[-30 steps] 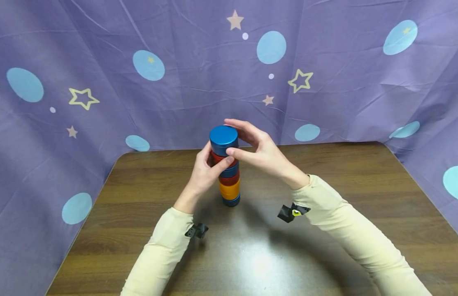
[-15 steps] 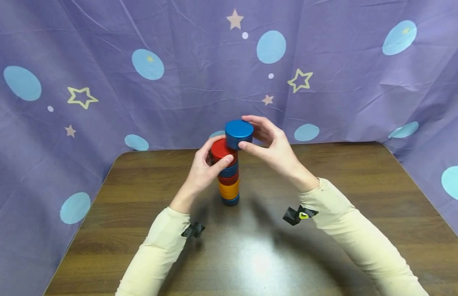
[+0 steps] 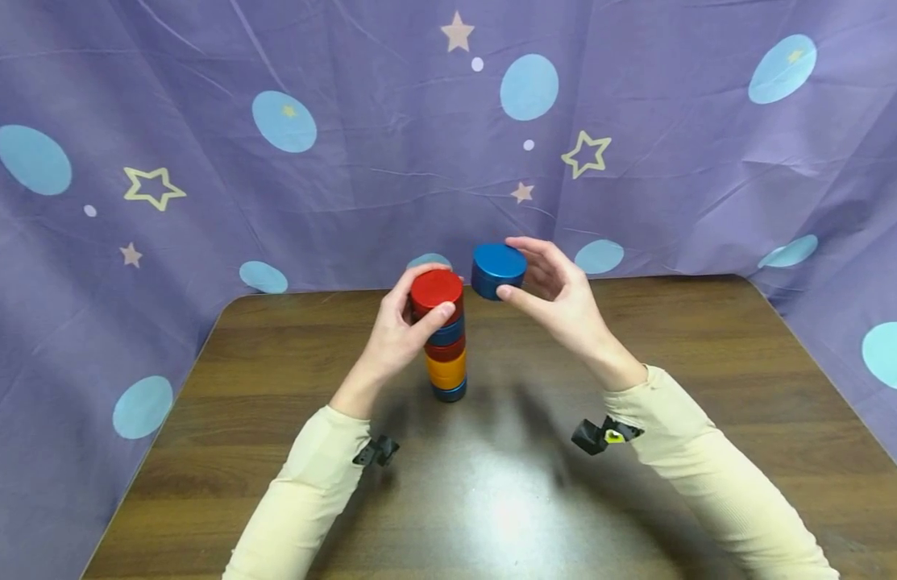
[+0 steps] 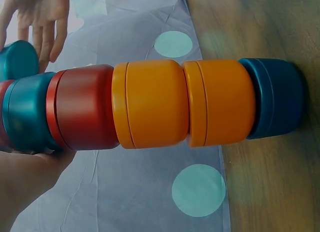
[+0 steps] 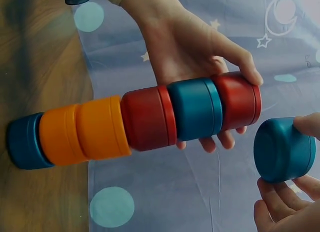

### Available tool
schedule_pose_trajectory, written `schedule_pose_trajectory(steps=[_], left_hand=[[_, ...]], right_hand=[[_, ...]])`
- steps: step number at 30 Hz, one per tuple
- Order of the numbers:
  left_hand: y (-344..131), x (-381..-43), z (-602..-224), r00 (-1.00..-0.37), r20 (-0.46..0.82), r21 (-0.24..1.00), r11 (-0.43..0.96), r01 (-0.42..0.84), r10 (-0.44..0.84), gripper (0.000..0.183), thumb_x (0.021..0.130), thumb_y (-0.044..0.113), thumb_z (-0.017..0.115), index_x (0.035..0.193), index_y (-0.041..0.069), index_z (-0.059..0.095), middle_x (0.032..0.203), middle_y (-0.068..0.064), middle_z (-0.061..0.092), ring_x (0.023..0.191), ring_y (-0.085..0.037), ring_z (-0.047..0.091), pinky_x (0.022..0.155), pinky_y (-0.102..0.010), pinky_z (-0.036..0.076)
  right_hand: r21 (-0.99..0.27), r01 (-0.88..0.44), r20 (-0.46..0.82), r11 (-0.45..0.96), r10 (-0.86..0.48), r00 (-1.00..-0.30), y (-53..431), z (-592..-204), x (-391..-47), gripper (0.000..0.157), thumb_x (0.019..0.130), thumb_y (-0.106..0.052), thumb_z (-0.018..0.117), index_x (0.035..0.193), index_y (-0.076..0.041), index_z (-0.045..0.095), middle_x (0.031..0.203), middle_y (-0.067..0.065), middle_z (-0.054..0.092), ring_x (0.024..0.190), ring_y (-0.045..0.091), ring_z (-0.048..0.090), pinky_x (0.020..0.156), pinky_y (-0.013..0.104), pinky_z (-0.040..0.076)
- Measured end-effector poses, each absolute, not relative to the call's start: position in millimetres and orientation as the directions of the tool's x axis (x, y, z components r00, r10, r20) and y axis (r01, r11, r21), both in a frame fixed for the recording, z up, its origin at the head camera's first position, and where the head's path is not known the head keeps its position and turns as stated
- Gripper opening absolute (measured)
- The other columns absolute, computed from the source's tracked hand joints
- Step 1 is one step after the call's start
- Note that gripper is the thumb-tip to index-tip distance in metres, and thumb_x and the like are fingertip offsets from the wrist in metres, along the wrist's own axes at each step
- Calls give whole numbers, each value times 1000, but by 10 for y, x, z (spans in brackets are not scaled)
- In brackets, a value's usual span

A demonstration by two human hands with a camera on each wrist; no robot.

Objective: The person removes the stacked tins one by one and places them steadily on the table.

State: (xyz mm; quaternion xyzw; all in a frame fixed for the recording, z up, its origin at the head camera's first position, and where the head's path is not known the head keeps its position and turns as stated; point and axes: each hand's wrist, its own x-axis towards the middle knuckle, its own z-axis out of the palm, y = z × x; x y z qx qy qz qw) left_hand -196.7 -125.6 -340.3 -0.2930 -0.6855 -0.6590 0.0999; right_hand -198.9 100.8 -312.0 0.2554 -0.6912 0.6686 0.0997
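A tower of round, lidded metal tins stands upright on the table. Its top tin is red (image 3: 437, 292); beneath come a blue tin (image 5: 195, 109), another red tin (image 5: 147, 119), two orange tins (image 4: 152, 104) and a blue bottom tin (image 4: 277, 99). My left hand (image 3: 396, 342) grips the tower near its top, thumb and fingers around the top red tin. To the right of the tower, clear of it, my right hand (image 3: 567, 310) holds a separate blue tin (image 3: 499, 272) in the air between thumb and fingers.
The brown wooden table (image 3: 274, 451) extends around the tower, with a bright glare spot in front. Behind it hangs a purple curtain (image 3: 390, 161) with stars and blue dots. Small black cameras (image 3: 375, 451) sit on both wrists.
My right hand has lifted the blue tin off the tower's top and carried it to the right, uncovering the red tin. My left hand has stayed around the tower.
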Motion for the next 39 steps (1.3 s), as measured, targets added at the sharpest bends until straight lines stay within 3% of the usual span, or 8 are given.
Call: schedule_pose_trajectory(steps=[9, 23, 32, 39], left_hand=[[-1269, -1963, -3391, -798, 534, 840, -68, 538, 280, 50, 89, 15, 65, 130, -7, 46, 122, -21, 61, 105, -25, 59, 91, -35, 48], [-1234, -1956, -3406, -796, 547, 831, -54, 553, 259, 52, 88, 20, 64, 130, -5, 46, 115, -20, 60, 100, -25, 58, 87, -35, 48], [-1209, -1958, -3427, -802, 543, 832, -36, 553, 247, 54, 88, 27, 64, 130, -4, 45, 112, -19, 60, 96, -25, 58, 85, -36, 48], [-1192, -1963, -3433, -801, 547, 833, -59, 550, 244, 52, 87, 19, 62, 129, -5, 45, 111, -20, 60, 96, -25, 58, 84, -36, 48]], right_hand=[[-872, -486, 465, 58, -213, -859, 1076, -3250, -2006, 55, 81, 3, 73, 132, -2, 54, 131, 8, 58, 121, 18, 52, 104, 39, 38], [-884, -456, 432, 99, -195, -880, 1113, -3667, -2123, 57, 78, 7, 76, 130, 2, 53, 129, 15, 58, 113, 24, 57, 99, 37, 42], [-900, -405, 370, 158, -212, -904, 1116, -3870, -2190, 57, 79, 12, 72, 131, 10, 48, 128, 28, 55, 118, 39, 52, 103, 47, 38], [-930, -297, 253, 214, -209, -944, 1098, -3918, -2196, 56, 81, 11, 69, 132, 11, 46, 129, 32, 52, 120, 43, 48, 103, 51, 36]])
